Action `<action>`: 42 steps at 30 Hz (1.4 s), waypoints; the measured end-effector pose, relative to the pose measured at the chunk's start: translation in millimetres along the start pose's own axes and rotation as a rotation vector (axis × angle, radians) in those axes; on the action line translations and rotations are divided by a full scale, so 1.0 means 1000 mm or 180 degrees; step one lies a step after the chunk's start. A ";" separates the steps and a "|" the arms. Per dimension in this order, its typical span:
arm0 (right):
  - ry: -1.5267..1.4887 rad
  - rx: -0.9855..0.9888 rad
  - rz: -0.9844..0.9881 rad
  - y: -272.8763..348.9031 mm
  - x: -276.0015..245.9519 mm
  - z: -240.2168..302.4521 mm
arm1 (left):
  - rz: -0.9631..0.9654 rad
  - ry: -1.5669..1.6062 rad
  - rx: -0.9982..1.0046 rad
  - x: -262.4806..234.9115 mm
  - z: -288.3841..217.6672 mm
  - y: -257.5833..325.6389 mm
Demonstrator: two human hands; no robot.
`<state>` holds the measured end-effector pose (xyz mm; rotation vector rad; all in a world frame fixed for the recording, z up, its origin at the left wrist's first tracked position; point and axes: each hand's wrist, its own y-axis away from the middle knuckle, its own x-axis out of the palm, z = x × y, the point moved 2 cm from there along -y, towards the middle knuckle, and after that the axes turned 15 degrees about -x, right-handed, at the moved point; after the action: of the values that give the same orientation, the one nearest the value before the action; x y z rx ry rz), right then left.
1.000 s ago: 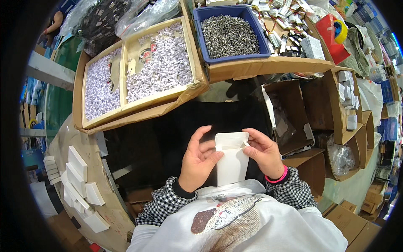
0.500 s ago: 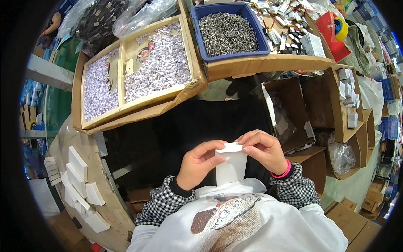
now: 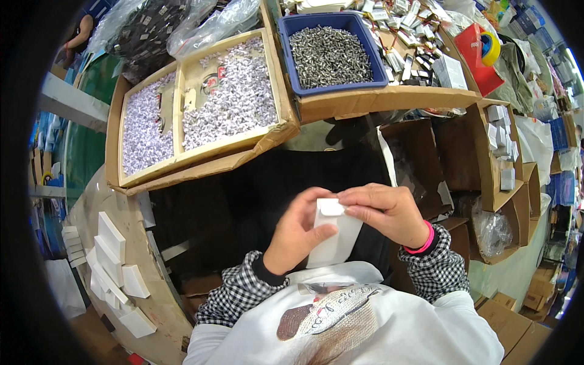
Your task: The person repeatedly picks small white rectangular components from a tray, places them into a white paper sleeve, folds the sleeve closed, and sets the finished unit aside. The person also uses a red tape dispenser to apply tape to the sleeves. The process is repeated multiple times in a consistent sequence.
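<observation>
A slim white box [image 3: 336, 237] stands tilted in front of my chest, its top end with a small flap facing up. My left hand [image 3: 299, 232] is closed on the box's left side, with the thumb across its near face. My right hand [image 3: 389, 213] grips the upper right corner, its thumb and fingers pressed against the flap. Part of the top edge is hidden behind the right fingers. Whether anything lies inside the box cannot be seen.
Several white boxes [image 3: 109, 258] lie on the left table. Ahead are a divided wooden tray [image 3: 177, 109] of small white pieces and a blue bin [image 3: 340, 91] of small metal parts. A red tape dispenser [image 3: 471, 58] and open cartons [image 3: 420, 152] are on the right.
The box has tilted and turned a little, its top leaning left. My right hand has shifted right and turned flatter over the flap, and my left hand holds further down the side.
</observation>
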<state>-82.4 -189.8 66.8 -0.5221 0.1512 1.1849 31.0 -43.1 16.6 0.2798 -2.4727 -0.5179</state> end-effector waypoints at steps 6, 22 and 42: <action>-0.0126 -0.0129 0.0095 0.010 0.013 0.002 | 0.1827 0.0797 -0.1114 0.001 0.024 -0.004; 0.0182 -0.0287 0.0029 0.014 0.011 0.013 | 0.1531 0.0157 -0.1356 0.003 0.025 -0.001; 0.0297 -0.0580 0.0141 0.020 0.013 0.014 | 0.1396 0.0672 -0.1245 0.007 0.028 0.004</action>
<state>-98.1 -166.8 67.6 -0.7380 0.1358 1.2246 8.7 -33.7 0.9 -0.3402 -2.0841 -0.7189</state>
